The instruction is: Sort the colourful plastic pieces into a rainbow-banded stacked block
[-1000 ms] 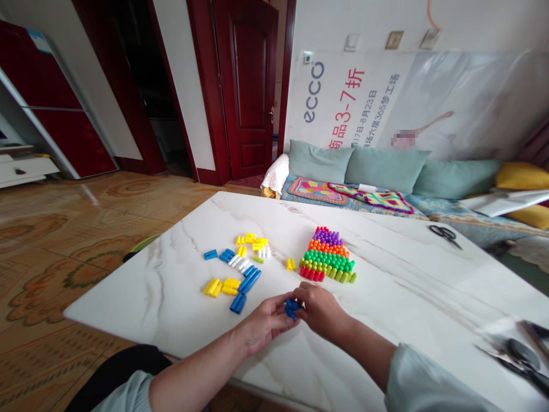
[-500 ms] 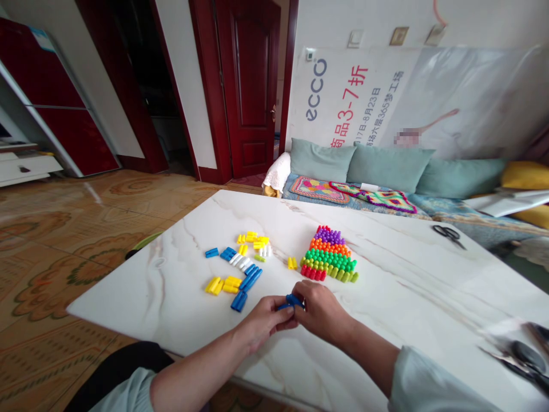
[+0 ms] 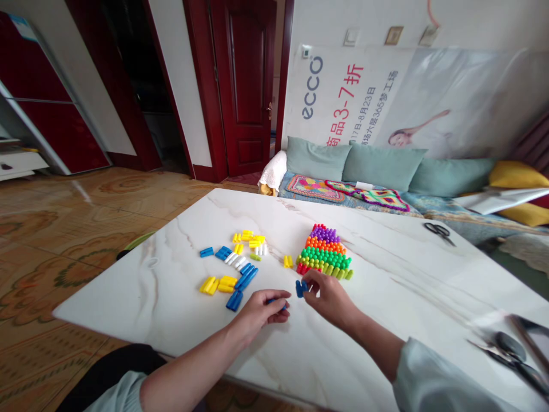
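My left hand [image 3: 262, 310] is closed around a blue bullet-shaped plastic block [image 3: 279, 306], which its fingers mostly hide. A short distance to the right, my right hand [image 3: 329, 296] pinches a blue joined block piece [image 3: 301, 288] just above the table. Behind that hand lies a panel of joined blocks [image 3: 325, 250] in rows of red, purple, orange, green and olive. Loose yellow blocks [image 3: 287, 261] sit at its left side. Left of my hands are blue blocks [image 3: 246, 277], white blocks [image 3: 235, 260] and yellow blocks [image 3: 227, 283] in small groups.
The marbled white table [image 3: 171, 297] fills the foreground. Black scissors [image 3: 438, 231] lie near its far right edge, and more dark-handled scissors [image 3: 514, 357] lie at the near right. Beyond stands a sofa with green cushions [image 3: 381, 165].
My hands, together before, have come apart. The right one has moved away with a blue joined piece, while a blue block stays in the left. The view has shifted slightly.
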`<action>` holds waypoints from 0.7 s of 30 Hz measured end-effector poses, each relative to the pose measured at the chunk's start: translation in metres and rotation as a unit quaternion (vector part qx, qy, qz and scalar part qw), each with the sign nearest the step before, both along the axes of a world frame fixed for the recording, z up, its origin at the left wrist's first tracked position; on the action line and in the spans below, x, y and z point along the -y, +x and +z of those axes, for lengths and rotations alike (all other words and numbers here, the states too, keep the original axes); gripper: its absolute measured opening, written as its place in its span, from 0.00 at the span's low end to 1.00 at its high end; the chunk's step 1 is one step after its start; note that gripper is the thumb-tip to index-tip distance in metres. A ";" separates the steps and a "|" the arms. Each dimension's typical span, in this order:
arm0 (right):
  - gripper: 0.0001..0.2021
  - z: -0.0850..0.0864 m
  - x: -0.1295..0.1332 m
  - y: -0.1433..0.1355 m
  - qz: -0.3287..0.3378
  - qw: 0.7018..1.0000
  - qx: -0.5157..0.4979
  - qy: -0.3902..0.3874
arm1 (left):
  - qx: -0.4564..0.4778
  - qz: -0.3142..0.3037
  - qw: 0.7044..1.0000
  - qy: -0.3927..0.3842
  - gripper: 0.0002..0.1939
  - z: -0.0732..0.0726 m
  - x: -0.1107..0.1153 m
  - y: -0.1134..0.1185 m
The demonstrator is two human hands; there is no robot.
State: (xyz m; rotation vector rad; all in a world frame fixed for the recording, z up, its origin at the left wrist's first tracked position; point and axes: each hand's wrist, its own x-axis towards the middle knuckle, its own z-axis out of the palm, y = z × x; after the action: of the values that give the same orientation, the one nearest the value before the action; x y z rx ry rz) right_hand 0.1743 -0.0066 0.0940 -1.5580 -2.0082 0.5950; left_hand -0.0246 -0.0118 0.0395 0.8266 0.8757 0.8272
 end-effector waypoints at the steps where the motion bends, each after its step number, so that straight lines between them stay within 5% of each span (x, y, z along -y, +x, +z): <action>1: 0.08 -0.002 -0.003 0.011 -0.024 1.000 0.000 -0.001 | 0.001 0.002 1.000 -0.002 0.21 0.000 -0.001 -0.001; 6: 0.08 -0.025 -0.012 0.065 -0.143 0.990 0.017 -0.002 | 0.022 0.003 0.999 -0.031 0.12 -0.002 -0.001 -0.003; 11: 0.11 -0.044 -0.013 0.077 -0.148 0.989 0.014 0.011 | 0.028 -0.003 0.999 -0.046 0.10 -0.007 -0.001 -0.002; 17: 0.07 -0.028 -0.005 0.068 -0.219 0.970 0.102 0.005 | 0.032 0.006 0.999 -0.044 0.10 -0.007 -0.005 -0.004; 21: 0.10 -0.021 0.005 0.063 -0.159 0.972 0.162 -0.059 | 0.038 0.013 0.998 -0.048 0.10 -0.004 -0.005 -0.004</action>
State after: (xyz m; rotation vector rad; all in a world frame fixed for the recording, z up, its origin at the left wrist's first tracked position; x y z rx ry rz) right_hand 0.2368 -0.0119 0.0734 -2.1109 -1.9110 0.3553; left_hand -0.0285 -0.0064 0.0353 0.6973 0.8540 0.8273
